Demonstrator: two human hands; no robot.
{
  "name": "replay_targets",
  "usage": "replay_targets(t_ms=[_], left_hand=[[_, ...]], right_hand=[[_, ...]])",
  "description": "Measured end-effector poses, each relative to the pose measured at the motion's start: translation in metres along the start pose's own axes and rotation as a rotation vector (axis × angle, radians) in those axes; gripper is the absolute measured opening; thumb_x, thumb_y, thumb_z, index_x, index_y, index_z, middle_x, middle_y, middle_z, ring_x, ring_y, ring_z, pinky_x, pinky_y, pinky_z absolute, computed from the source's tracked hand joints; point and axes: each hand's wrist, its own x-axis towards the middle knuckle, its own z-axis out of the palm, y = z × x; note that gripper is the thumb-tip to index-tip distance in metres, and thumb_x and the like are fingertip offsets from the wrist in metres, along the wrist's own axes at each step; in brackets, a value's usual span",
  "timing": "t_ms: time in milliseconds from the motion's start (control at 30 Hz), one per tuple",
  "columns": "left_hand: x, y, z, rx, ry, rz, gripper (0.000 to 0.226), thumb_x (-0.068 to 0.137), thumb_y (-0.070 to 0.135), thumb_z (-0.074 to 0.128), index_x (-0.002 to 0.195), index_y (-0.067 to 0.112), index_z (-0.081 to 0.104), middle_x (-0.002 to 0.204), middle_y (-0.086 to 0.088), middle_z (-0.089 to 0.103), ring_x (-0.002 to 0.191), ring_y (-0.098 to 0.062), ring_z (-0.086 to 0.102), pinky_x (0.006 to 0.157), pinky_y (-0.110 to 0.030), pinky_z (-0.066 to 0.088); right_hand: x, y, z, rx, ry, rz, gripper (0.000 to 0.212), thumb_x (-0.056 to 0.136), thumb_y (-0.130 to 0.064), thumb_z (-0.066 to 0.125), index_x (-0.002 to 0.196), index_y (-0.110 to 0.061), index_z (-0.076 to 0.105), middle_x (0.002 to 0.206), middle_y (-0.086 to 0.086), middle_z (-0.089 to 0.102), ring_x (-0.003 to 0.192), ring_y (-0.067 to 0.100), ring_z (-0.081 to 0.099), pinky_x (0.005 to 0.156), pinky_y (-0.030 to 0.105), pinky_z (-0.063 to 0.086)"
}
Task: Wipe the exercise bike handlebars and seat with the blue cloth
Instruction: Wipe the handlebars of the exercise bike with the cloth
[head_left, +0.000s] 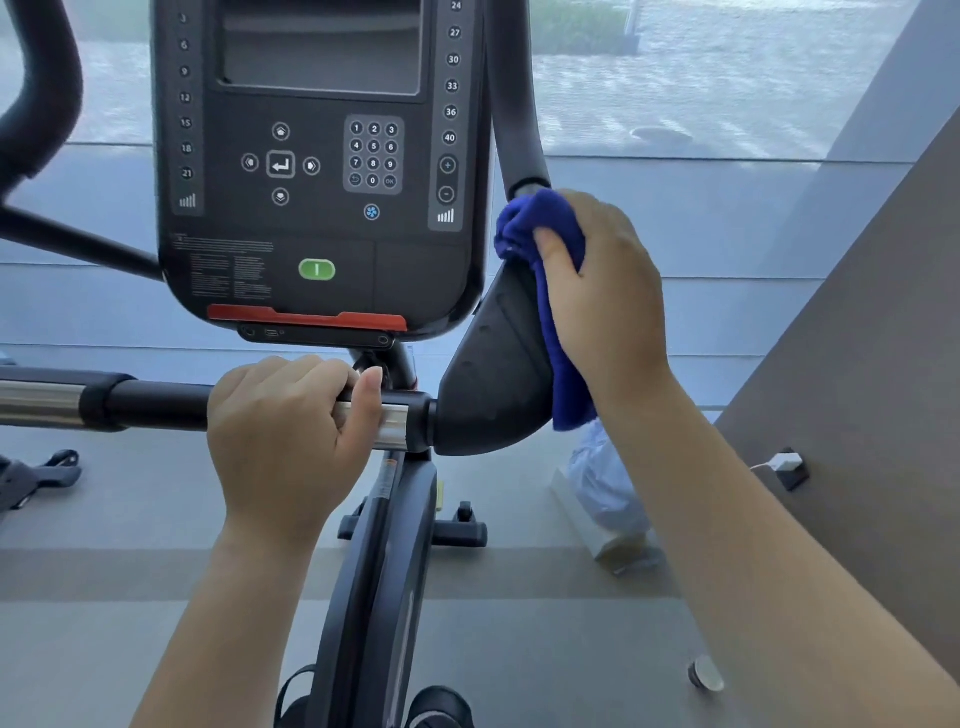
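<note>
Pressing the blue cloth (550, 291) to the right handlebar (514, 104), right hand (602, 280) clamped on it — left hand (283, 436) grips the crossbar (156, 402).

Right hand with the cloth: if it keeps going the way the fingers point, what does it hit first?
Probably the console: the right hand, holding the cloth, points left toward its edge. Depth is unclear, so it could pass in front.

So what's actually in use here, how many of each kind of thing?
Bare hands: 2, left gripping the black-and-chrome handlebar, right pressing the cloth
Blue cloth: 1
Black console panel: 1
Green oval button: 1
Total: 5
</note>
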Motion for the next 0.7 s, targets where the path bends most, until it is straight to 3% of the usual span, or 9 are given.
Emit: replay_targets(t_ms=[167, 267, 400, 533, 700], left_hand=[[-0.001, 0.000, 0.001, 0.012, 0.005, -0.003, 0.054, 0.101, 0.040, 0.024, 0.054, 0.016, 0.037, 0.050, 0.004, 0.030, 0.051, -0.020, 0.028, 0.059, -0.031, 0.018], [-0.001, -0.001, 0.001, 0.010, 0.001, 0.000, 0.057, 0.101, 0.040, 0.024, 0.053, 0.015, 0.041, 0.049, 0.004, 0.032, 0.051, -0.021, 0.029, 0.058, -0.031, 0.019], [-0.001, -0.001, 0.001, 0.017, -0.011, 0.005, 0.058, 0.101, 0.041, 0.024, 0.054, 0.014, 0.045, 0.050, 0.004, 0.033, 0.051, -0.020, 0.030, 0.059, -0.032, 0.021], [0.000, 0.000, -0.001, 0.006, -0.022, 0.011, 0.053, 0.101, 0.042, 0.025, 0.056, 0.019, 0.043, 0.052, 0.007, 0.032, 0.054, -0.017, 0.029, 0.061, -0.030, 0.021], [-0.001, -0.001, -0.002, -0.005, -0.051, 0.001, 0.051, 0.101, 0.044, 0.026, 0.057, 0.020, 0.041, 0.053, 0.008, 0.033, 0.055, -0.017, 0.030, 0.063, -0.030, 0.022]], right_hand=[[-0.017, -0.002, -0.010, -0.043, -0.010, -0.077, 0.021, 0.095, -0.020, 0.050, 0.111, -0.022, 0.064, 0.111, -0.006, 0.063, 0.096, 0.013, 0.059, 0.078, 0.010, 0.036], [-0.056, -0.004, -0.021, -0.086, -0.010, -0.133, 0.025, 0.095, -0.021, 0.051, 0.117, -0.020, 0.063, 0.129, -0.002, 0.059, 0.116, 0.019, 0.057, 0.095, 0.018, 0.039], [-0.105, -0.006, -0.020, -0.093, -0.041, -0.240, 0.032, 0.094, -0.023, 0.049, 0.123, -0.017, 0.061, 0.142, 0.003, 0.049, 0.137, 0.024, 0.039, 0.112, 0.035, 0.034], [-0.071, -0.004, -0.019, -0.156, -0.063, -0.332, 0.028, 0.094, -0.026, 0.050, 0.118, -0.019, 0.062, 0.130, 0.002, 0.057, 0.124, 0.026, 0.046, 0.105, 0.029, 0.035], [0.011, -0.016, -0.005, -0.231, -0.076, -0.189, 0.021, 0.094, -0.027, 0.046, 0.109, -0.021, 0.061, 0.112, -0.002, 0.060, 0.104, 0.025, 0.052, 0.080, 0.037, 0.046]])
